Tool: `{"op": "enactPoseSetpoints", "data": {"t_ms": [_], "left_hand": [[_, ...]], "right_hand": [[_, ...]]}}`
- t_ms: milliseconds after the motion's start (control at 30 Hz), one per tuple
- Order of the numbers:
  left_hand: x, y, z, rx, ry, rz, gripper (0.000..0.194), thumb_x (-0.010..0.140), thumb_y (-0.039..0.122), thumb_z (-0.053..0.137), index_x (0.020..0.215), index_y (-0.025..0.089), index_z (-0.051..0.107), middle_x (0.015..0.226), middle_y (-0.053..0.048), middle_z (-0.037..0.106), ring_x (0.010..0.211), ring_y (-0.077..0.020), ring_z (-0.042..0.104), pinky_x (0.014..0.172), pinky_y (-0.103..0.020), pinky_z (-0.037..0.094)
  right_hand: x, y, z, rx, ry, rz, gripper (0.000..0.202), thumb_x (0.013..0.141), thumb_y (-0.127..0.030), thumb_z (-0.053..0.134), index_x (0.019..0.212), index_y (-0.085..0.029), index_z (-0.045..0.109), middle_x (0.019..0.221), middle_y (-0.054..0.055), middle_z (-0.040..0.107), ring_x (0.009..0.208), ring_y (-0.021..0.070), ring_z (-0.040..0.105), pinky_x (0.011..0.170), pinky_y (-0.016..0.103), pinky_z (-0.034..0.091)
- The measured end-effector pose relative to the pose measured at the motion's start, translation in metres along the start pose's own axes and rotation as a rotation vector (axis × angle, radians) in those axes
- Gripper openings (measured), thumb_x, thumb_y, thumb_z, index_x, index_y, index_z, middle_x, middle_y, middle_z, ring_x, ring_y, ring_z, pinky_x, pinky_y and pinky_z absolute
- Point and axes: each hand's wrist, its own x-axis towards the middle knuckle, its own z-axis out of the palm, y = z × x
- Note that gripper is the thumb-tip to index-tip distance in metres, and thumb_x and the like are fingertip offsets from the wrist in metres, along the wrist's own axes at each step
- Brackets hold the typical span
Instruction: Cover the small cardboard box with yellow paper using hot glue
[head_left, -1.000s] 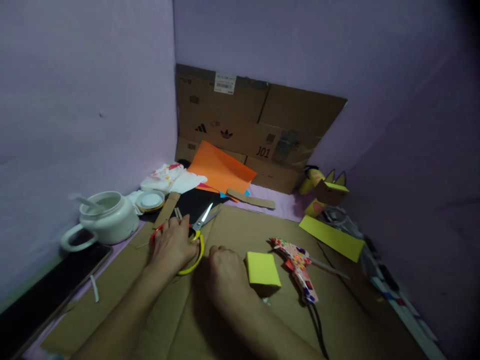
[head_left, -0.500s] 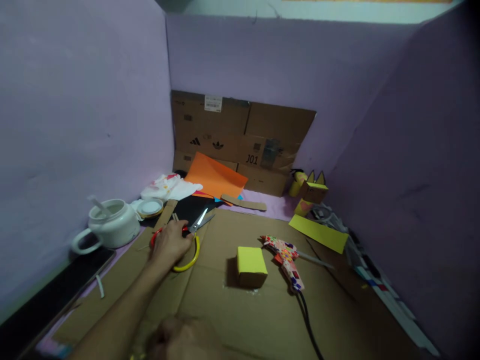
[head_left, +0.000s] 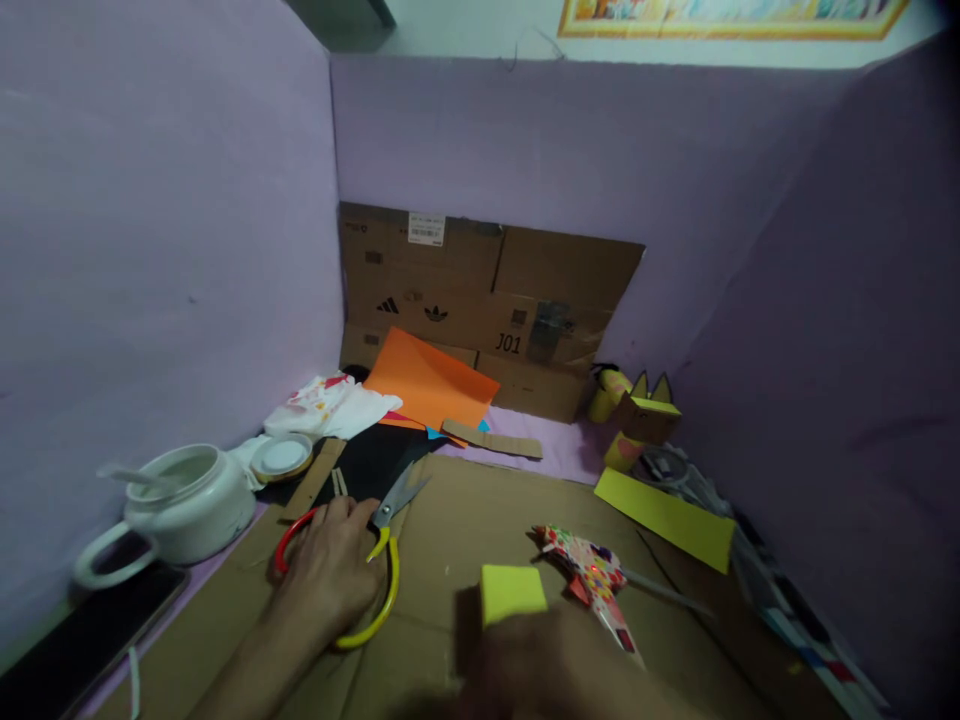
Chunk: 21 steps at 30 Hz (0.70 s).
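Observation:
My left hand (head_left: 334, 565) lies over the scissors (head_left: 384, 560), which have a red and a yellow handle; its fingers curl at the handles, and the slightly parted blades point away from me. At the bottom centre my right hand (head_left: 536, 660) is a blur in front of a small box with a yellow top (head_left: 514, 592), hiding its near side. Whether its fingers touch the box cannot be made out. Just right of the box a flower-patterned glue gun (head_left: 589, 572) rests on the cardboard sheet (head_left: 442, 520), a glue stick in its rear.
On the left stand a white pot (head_left: 187, 510), a round lid (head_left: 281, 455) and a dark phone (head_left: 90, 640). Orange paper (head_left: 427, 380) and a cardboard strip (head_left: 491, 440) lie behind. A yellow strip (head_left: 667, 515) and small yellow crafts (head_left: 649, 415) are at right.
My right hand has moved from the bottom left of centre to the box, now covering its near side. My left hand stays at the scissors. The view has tilted up and shifted.

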Motion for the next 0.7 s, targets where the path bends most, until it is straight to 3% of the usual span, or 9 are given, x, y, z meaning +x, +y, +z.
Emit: {"op": "enactPoseSetpoints", "data": {"t_ms": [67,100,133,200,333,433,533,700], "left_hand": [[-0.005,0.005,-0.002,0.01,0.062,0.063,0.049,0.065,0.016,0.051,0.113,0.018,0.057,0.107,-0.011,0.055,0.103,-0.0284,0.048,0.086,-0.039,0.038],[-0.007,0.007,-0.003,0.008,0.088,0.099,0.048,0.065,0.014,0.05,0.112,0.019,0.058,0.108,-0.01,0.055,0.104,-0.0279,0.048,0.087,-0.039,0.038],[-0.009,0.009,-0.003,-0.002,0.108,0.128,0.047,0.065,0.012,0.05,0.111,0.02,0.058,0.109,-0.01,0.054,0.105,-0.0274,0.047,0.088,-0.039,0.038],[-0.012,0.012,-0.001,-0.042,0.109,0.159,0.047,0.065,0.011,0.049,0.11,0.021,0.058,0.11,-0.009,0.054,0.105,-0.0262,0.047,0.087,-0.038,0.038],[-0.015,0.015,0.007,-0.094,0.054,0.174,0.045,0.064,0.011,0.049,0.106,0.021,0.06,0.106,-0.009,0.056,0.1,-0.0254,0.051,0.083,-0.038,0.041],[-0.014,0.013,0.011,-0.073,0.094,0.225,0.044,0.064,0.009,0.047,0.103,0.021,0.061,0.103,-0.009,0.059,0.098,-0.0256,0.052,0.081,-0.04,0.042],[-0.011,0.011,0.011,-0.075,0.196,0.296,0.034,0.068,0.011,0.047,0.096,0.021,0.063,0.093,-0.007,0.063,0.091,-0.0262,0.056,0.076,-0.041,0.044],[-0.015,0.008,0.007,-0.296,0.516,0.459,0.016,0.076,0.022,0.053,0.092,0.023,0.058,0.083,-0.003,0.066,0.079,-0.0201,0.061,0.069,-0.032,0.049]], "right_hand": [[0.01,0.037,-0.038,-0.086,0.137,0.167,0.018,0.088,-0.019,0.047,0.092,-0.016,0.064,0.084,0.008,0.067,0.072,0.0173,0.062,0.062,0.029,0.048],[0.017,0.059,-0.056,-0.177,0.228,0.354,0.016,0.085,-0.018,0.05,0.087,-0.017,0.066,0.078,0.005,0.068,0.069,0.0164,0.062,0.06,0.027,0.047],[0.026,0.082,-0.072,-0.259,0.271,0.503,0.014,0.084,-0.019,0.053,0.087,-0.018,0.067,0.081,0.004,0.069,0.074,0.0167,0.063,0.065,0.027,0.047],[0.044,0.126,-0.097,-0.306,0.276,0.618,0.013,0.082,-0.018,0.056,0.088,-0.014,0.067,0.083,0.006,0.069,0.078,0.0195,0.063,0.07,0.03,0.048],[0.076,0.189,-0.108,-0.3,0.211,0.717,0.024,0.088,-0.028,0.053,0.109,-0.017,0.056,0.111,0.007,0.059,0.092,0.0197,0.06,0.078,0.039,0.05],[0.091,0.21,-0.097,-0.229,0.155,0.731,0.027,0.088,-0.027,0.053,0.112,-0.017,0.054,0.115,0.008,0.056,0.095,0.0206,0.059,0.079,0.04,0.05],[0.098,0.214,-0.091,-0.121,0.166,0.754,0.028,0.087,-0.027,0.054,0.112,-0.017,0.055,0.116,0.007,0.056,0.095,0.0214,0.059,0.077,0.039,0.051],[0.085,0.19,-0.1,0.152,0.371,0.773,0.026,0.087,-0.028,0.054,0.111,-0.018,0.056,0.115,0.006,0.057,0.096,0.0217,0.059,0.078,0.038,0.05]]}}
